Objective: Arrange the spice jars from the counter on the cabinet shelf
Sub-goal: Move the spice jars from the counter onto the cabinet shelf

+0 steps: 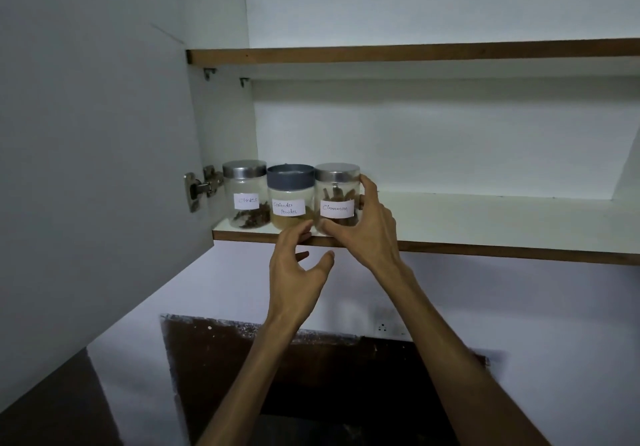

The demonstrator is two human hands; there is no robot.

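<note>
Three labelled glass jars stand in a row at the left end of the lower cabinet shelf [485, 227]. The cloves jar [246, 193] with a silver lid is leftmost. Beside it is the coriander powder jar [289, 200] with a grey lid. The cinnamon jar [337, 196], silver-lidded, is on the right. My right hand [367, 227] grips the cinnamon jar, thumb at its lower front and fingers round its right side. My left hand [299, 265] hovers just below the shelf's front edge with relaxed, spread fingers, one fingertip near the base of the coriander jar.
The open cabinet door [97, 168] hangs at the left on a metal hinge [201, 187]. An upper shelf [415, 52] runs above. The right part of the lower shelf is bare white board. A wall socket [382, 327] sits on the wall below.
</note>
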